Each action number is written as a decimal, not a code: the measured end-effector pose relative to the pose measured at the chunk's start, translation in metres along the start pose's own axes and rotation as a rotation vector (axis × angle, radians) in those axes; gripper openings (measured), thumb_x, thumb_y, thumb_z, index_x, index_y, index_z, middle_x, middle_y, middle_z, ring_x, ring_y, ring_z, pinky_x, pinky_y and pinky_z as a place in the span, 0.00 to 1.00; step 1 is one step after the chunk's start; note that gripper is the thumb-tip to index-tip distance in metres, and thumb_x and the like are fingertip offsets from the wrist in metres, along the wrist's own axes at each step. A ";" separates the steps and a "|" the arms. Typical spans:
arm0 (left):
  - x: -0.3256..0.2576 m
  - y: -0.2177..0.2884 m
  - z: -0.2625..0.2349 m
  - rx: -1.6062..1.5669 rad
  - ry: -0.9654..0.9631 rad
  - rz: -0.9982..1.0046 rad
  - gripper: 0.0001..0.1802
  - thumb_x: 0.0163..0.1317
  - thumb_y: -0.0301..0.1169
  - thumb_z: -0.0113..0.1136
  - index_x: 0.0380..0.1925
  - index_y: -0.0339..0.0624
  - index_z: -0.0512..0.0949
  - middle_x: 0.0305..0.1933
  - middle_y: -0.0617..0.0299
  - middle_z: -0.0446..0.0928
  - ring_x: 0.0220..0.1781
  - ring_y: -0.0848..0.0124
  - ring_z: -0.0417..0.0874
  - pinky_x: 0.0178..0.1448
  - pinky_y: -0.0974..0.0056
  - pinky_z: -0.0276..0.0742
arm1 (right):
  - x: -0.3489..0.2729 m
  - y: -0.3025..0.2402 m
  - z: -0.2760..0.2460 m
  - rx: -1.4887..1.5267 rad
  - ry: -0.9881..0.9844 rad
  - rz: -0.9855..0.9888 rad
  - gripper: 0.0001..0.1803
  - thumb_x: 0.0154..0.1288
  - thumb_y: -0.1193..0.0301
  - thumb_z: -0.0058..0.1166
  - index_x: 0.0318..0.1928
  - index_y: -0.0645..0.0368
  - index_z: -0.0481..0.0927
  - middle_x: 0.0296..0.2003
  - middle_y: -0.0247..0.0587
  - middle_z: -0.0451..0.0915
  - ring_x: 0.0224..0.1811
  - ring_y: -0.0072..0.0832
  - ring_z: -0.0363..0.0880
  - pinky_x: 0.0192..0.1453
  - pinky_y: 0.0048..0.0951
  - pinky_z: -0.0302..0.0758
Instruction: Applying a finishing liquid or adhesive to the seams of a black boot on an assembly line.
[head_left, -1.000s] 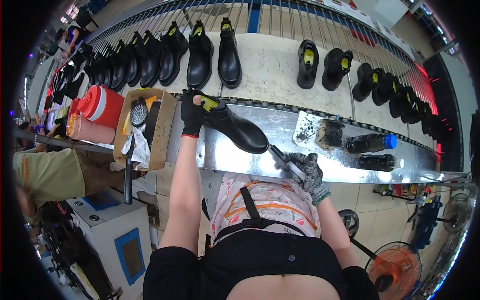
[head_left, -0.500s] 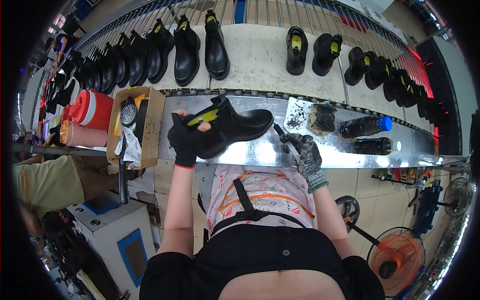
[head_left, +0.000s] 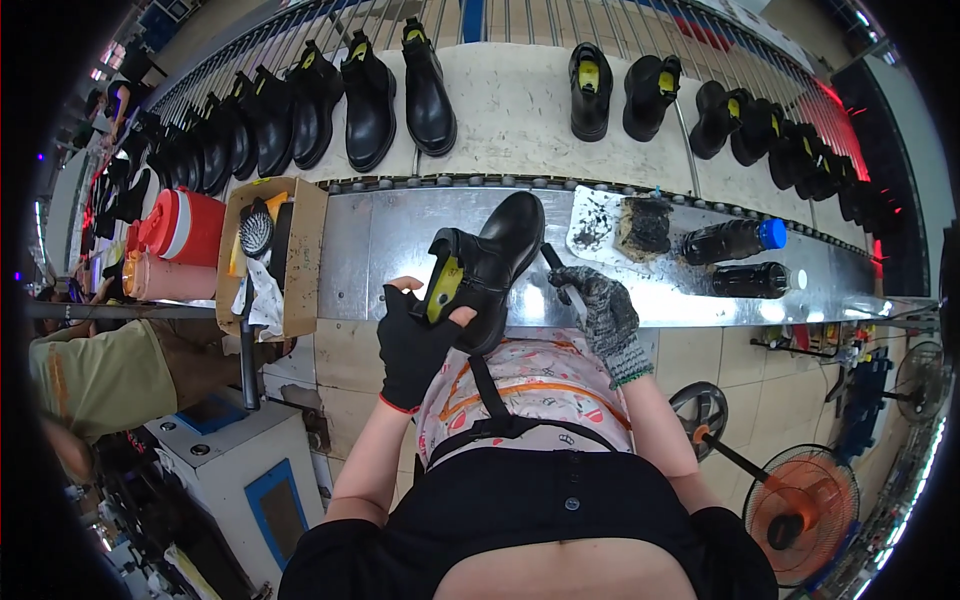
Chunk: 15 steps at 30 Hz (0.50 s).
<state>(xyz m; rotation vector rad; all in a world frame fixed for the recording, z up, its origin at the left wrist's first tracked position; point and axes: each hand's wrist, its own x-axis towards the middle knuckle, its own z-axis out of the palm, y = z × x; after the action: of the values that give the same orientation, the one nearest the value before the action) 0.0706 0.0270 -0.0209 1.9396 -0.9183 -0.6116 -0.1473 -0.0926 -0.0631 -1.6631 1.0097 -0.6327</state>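
Note:
My left hand (head_left: 415,350), in a black fingerless glove, grips a black ankle boot (head_left: 502,248) by its opening, thumb over the edge of the shaft. Yellow lining shows inside the boot, and its toe points away from me. My right hand (head_left: 606,318), in a grey knitted glove, is closed round a slim pen-like tool (head_left: 552,258) with a dark end and a pale barrel. That dark end stands close to the right side of the boot; whether they touch I cannot tell.
A metal bench (head_left: 350,240) carries a stained white tray (head_left: 590,222) with a blackened sponge (head_left: 644,228), plus two bottles of dark liquid (head_left: 735,241). At left stands a cardboard box (head_left: 300,260) holding a hairbrush (head_left: 257,232), beside a red jug (head_left: 190,225). Boots line the conveyor (head_left: 515,100) beyond.
My left hand has drawn the boot nearer to me and turned it, so its toe swings from rightward to away from me. The right hand has shifted only slightly, still holding the tool.

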 end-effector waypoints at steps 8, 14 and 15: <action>-0.021 -0.022 0.014 -0.265 -0.152 -0.036 0.30 0.49 0.30 0.72 0.47 0.40 0.63 0.25 0.65 0.72 0.24 0.80 0.73 0.27 0.75 0.68 | -0.013 0.001 0.010 -0.112 -0.012 -0.119 0.15 0.67 0.63 0.45 0.45 0.57 0.82 0.38 0.47 0.82 0.39 0.35 0.81 0.46 0.34 0.75; -0.035 -0.037 0.022 -0.504 -0.218 -0.219 0.30 0.48 0.24 0.68 0.50 0.38 0.63 0.32 0.62 0.76 0.29 0.78 0.76 0.32 0.75 0.73 | -0.026 -0.005 0.008 -0.032 -0.077 -0.107 0.15 0.67 0.66 0.45 0.47 0.58 0.81 0.42 0.45 0.82 0.44 0.37 0.81 0.50 0.31 0.75; -0.037 -0.042 0.024 -0.570 -0.232 -0.242 0.29 0.48 0.23 0.66 0.50 0.38 0.65 0.35 0.61 0.76 0.32 0.76 0.77 0.36 0.73 0.74 | -0.026 -0.007 0.005 -0.054 -0.102 -0.125 0.16 0.68 0.64 0.43 0.47 0.57 0.81 0.42 0.45 0.82 0.43 0.36 0.81 0.49 0.31 0.75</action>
<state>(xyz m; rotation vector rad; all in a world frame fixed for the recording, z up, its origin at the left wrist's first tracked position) 0.0461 0.0580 -0.0670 1.4868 -0.5604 -1.1244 -0.1539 -0.0668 -0.0563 -1.7984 0.8619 -0.6007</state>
